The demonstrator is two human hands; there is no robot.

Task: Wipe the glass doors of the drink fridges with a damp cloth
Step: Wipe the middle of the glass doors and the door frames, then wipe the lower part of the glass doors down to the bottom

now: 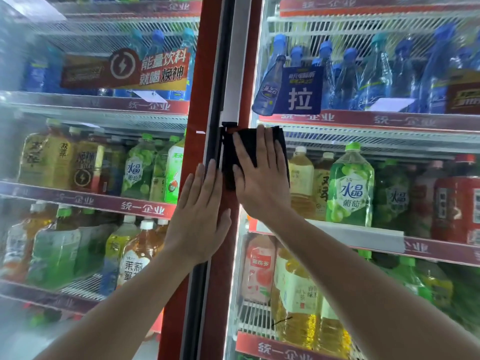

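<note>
the right hand (259,175) covers much of the black cloth (228,172). fog on the left glass door (31,141) blurs the bottles (52,242) behind it. both forearms (124,307) run off the bottom edge; a red bottle (459,201) is cut by the right edge.

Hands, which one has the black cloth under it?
The right hand, pressed flat on the black cloth against the right door. The left hand rests bare on the red frame, no cloth.

Forearms (337,268), left hand (200,216) and right hand (259,178) are bare.
</note>
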